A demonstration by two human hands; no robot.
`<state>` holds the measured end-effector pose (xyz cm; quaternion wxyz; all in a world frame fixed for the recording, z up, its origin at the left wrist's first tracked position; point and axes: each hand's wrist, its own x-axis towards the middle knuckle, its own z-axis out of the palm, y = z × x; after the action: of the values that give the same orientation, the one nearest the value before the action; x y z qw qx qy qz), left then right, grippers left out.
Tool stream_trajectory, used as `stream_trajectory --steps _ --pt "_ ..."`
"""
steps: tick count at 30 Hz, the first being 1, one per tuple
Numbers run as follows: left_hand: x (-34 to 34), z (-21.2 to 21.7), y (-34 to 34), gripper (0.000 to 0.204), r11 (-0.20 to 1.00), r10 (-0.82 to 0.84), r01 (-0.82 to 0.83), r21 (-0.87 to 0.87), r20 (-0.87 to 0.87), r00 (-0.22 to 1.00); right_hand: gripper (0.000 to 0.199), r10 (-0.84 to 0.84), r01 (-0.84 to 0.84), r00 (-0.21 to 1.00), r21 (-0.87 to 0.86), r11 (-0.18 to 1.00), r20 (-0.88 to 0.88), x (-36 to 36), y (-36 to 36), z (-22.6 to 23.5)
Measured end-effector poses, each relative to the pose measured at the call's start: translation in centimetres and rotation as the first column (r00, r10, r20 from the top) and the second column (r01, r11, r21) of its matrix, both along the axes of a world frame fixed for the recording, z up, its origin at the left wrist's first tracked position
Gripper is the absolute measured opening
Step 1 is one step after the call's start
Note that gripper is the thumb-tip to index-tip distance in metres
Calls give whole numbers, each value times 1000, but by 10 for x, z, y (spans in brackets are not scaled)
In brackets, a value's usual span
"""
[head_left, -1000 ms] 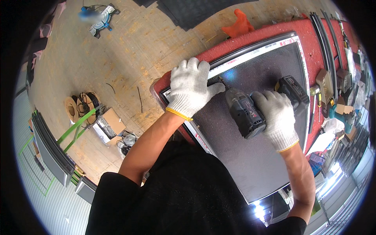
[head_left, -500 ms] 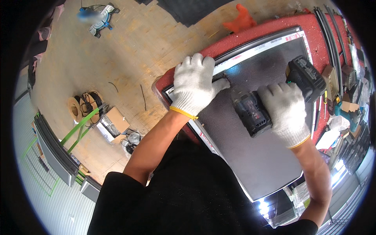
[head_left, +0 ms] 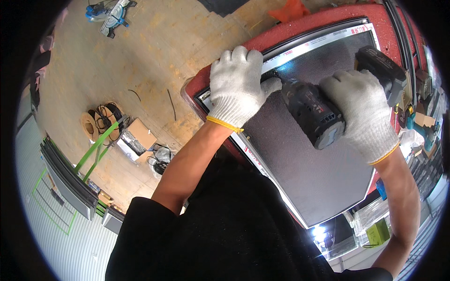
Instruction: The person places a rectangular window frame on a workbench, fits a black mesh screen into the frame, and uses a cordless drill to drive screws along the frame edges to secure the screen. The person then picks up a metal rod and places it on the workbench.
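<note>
A dark mesh screen panel [head_left: 311, 180] lies on a red-topped table, its metal frame edged with white printed film. My left hand [head_left: 236, 84], in a white knit glove, grips the frame's far left corner, fingers curled over the edge and thumb stretched inward over the mesh. In my gloved right hand [head_left: 361, 103] is a black cordless drill [head_left: 311, 112], held by its handle with the battery pointing to the far right. The drill's nose points at the far frame bar, close beside my left thumb. Its bit tip is hard to make out there.
The red table [head_left: 396, 40] carries long black profiles [head_left: 402, 28] on its right. Beyond these are boxes and tools. An orange-red item [head_left: 288, 11] lies past the far edge. On the floor at left are a mitre saw [head_left: 112, 18], cable spools [head_left: 89, 126] and a cardboard box [head_left: 141, 133].
The drill and my right hand have moved right, and the drill body has tipped so its rear end faces me more. My left hand keeps its place on the frame corner. The view has shifted slightly.
</note>
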<state>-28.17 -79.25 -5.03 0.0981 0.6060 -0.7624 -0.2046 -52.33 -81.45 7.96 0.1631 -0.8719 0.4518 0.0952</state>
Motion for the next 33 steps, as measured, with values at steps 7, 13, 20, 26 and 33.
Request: stream_trajectory --steps 7,13,20,26,33 --pt "-4 0 -1 53 1000 21 -21 6 -1 1000 37 42 -42 998 13 999 49 -7 -18 -3" --pt "-2 0 -5 50 1000 2 -1 27 -28 1000 24 40 -39 999 -50 998 4 5 -1 -1" --pt "0 -1 -3 48 1000 -14 13 -22 -48 999 30 57 -90 980 -170 981 -189 8 29 -9" --pt "-1 -1 -2 50 998 -7 5 -59 -23 1000 29 21 -51 980 -143 988 -200 13 21 -7" --pt "-2 -7 -3 56 998 -15 14 -63 -1 1000 34 41 -53 988 -76 996 -148 6 14 -4"
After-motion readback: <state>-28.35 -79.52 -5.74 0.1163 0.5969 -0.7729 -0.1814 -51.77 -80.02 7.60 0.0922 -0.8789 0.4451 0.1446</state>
